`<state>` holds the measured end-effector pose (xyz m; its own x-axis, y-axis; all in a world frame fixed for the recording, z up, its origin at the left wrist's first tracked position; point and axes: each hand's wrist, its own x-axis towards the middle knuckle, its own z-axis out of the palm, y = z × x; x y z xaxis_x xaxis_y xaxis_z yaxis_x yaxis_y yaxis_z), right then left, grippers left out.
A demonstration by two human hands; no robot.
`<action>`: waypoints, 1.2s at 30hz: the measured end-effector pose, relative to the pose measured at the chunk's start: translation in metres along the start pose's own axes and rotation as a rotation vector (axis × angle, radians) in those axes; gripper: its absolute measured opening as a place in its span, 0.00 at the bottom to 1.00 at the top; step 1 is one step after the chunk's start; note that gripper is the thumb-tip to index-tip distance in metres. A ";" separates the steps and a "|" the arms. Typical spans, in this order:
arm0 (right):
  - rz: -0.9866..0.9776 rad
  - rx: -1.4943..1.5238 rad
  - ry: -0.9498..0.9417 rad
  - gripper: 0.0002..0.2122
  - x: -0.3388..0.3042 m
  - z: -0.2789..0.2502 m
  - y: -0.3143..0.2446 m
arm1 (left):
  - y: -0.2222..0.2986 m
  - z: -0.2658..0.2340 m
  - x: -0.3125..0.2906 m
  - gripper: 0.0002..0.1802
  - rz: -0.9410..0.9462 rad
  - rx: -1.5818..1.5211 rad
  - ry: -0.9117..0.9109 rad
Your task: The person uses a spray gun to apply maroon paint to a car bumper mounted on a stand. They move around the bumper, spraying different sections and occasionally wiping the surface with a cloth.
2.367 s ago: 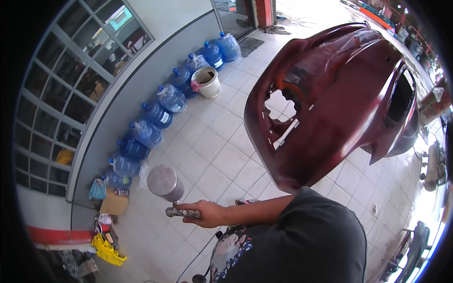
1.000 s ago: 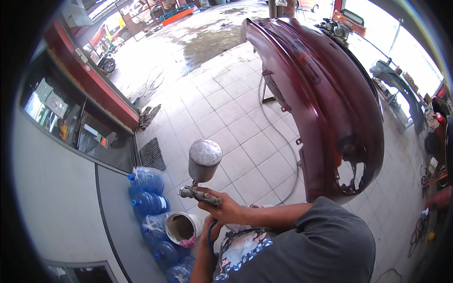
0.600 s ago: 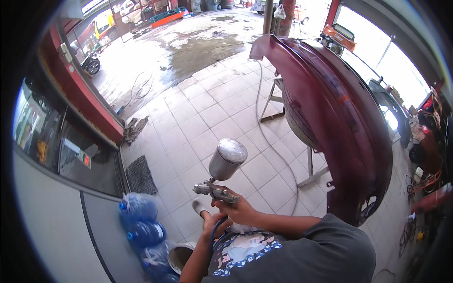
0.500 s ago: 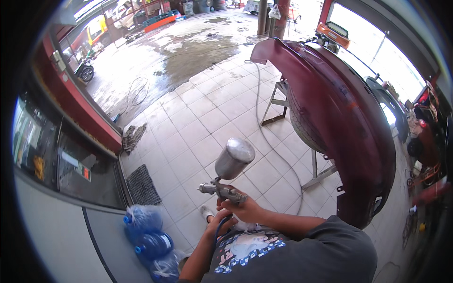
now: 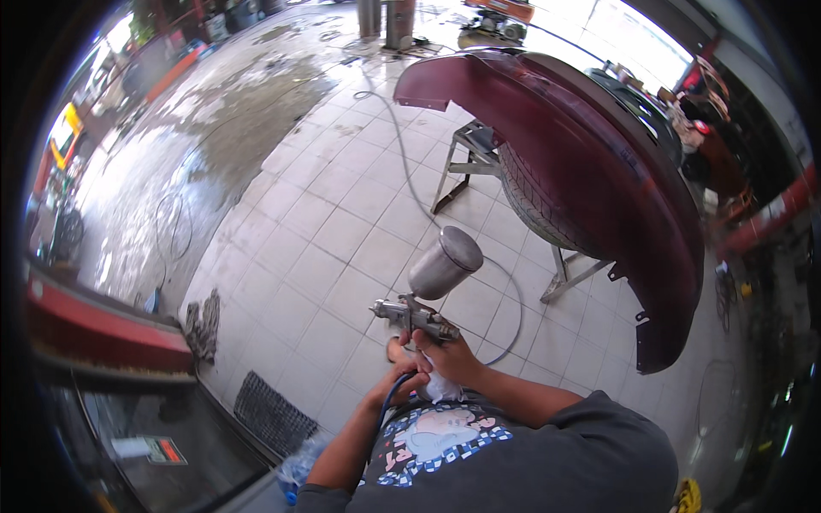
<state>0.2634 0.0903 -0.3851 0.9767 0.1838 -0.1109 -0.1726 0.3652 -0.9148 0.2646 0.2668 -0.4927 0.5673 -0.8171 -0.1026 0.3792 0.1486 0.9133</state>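
My right hand point(image 5: 455, 359) is wrapped round the grip of a metal spray gun point(image 5: 410, 316), held in front of my body. A silvery paint cup point(image 5: 446, 263) sits tilted on top of the gun, and its nozzle points left. Just below the grip, my left hand point(image 5: 404, 376) closes on a dark blue hose point(image 5: 389, 400) that runs down beside my left forearm. Something white and crumpled point(image 5: 441, 386) shows under my right hand; its kind is unclear. Ahead to the right, apart from both hands, a dark red car body panel point(image 5: 573, 154) rests on a metal stand point(image 5: 462, 162).
A tyre point(image 5: 530, 201) shows under the panel. A grey hose point(image 5: 516, 316) curves over the tiled floor point(image 5: 342, 231). To the left lie a dark mat point(image 5: 272, 414) and a rag point(image 5: 202, 325), near a glass door point(image 5: 162, 427). Wet concrete point(image 5: 214, 120) extends beyond.
The view has turned, so the panel sits farther left and the door and mat lower. The spray gun appears slightly higher and farther right, with both hands keeping their hold.
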 end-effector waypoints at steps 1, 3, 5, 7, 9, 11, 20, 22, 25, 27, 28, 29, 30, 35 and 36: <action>-0.041 -0.031 -0.003 0.21 0.022 0.005 -0.001 | 0.005 -0.028 0.006 0.09 -0.033 0.020 -0.022; -0.070 -0.021 0.006 0.18 0.066 0.015 -0.003 | 0.014 -0.094 0.018 0.13 -0.168 0.127 -0.099; -0.109 0.045 0.003 0.19 0.114 0.015 0.008 | 0.034 -0.132 0.034 0.19 -0.087 0.071 -0.057; -0.015 0.047 0.006 0.20 0.169 0.024 -0.004 | 0.069 -0.168 0.052 0.26 -0.063 0.025 -0.004; 0.024 0.073 -0.006 0.23 0.230 0.031 -0.016 | 0.115 -0.201 0.066 0.31 -0.066 0.034 0.066; -0.051 0.037 -0.018 0.23 0.281 0.030 -0.027 | 0.144 -0.231 0.088 0.35 -0.016 0.120 0.122; -0.041 0.130 0.153 0.24 0.425 0.031 -0.056 | 0.190 -0.376 0.175 0.29 -0.120 0.458 0.008; -0.041 0.011 0.189 0.24 0.459 0.017 -0.055 | 0.207 -0.411 0.201 0.29 -0.259 0.603 -0.041; -0.098 -0.027 0.293 0.23 0.514 0.006 -0.046 | 0.221 -0.466 0.241 0.31 -0.360 0.563 -0.158; -0.156 -0.007 0.444 0.18 0.552 0.010 -0.048 | 0.263 -0.480 0.273 0.28 -0.286 0.396 -0.246; -0.161 -0.008 0.519 0.17 0.572 0.011 -0.046 | 0.272 -0.498 0.286 0.27 -0.286 0.377 -0.265; -0.165 -0.009 0.596 0.16 0.591 0.009 -0.040 | 0.281 -0.517 0.298 0.27 -0.287 0.358 -0.286; -0.168 -0.009 0.667 0.15 0.608 0.011 -0.038 | 0.290 -0.534 0.309 0.27 -0.288 0.339 -0.300; -0.208 -0.019 0.991 0.14 0.682 0.022 -0.040 | 0.325 -0.645 0.360 0.24 -0.237 0.504 -0.343; -0.230 -0.053 1.061 0.14 0.694 0.024 -0.041 | 0.325 -0.673 0.371 0.26 -0.236 0.486 -0.313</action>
<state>0.9455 0.2245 -0.4150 0.6021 -0.7754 -0.1903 0.0099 0.2456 -0.9693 1.0901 0.3872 -0.4991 0.2401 -0.9324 -0.2701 0.0500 -0.2660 0.9627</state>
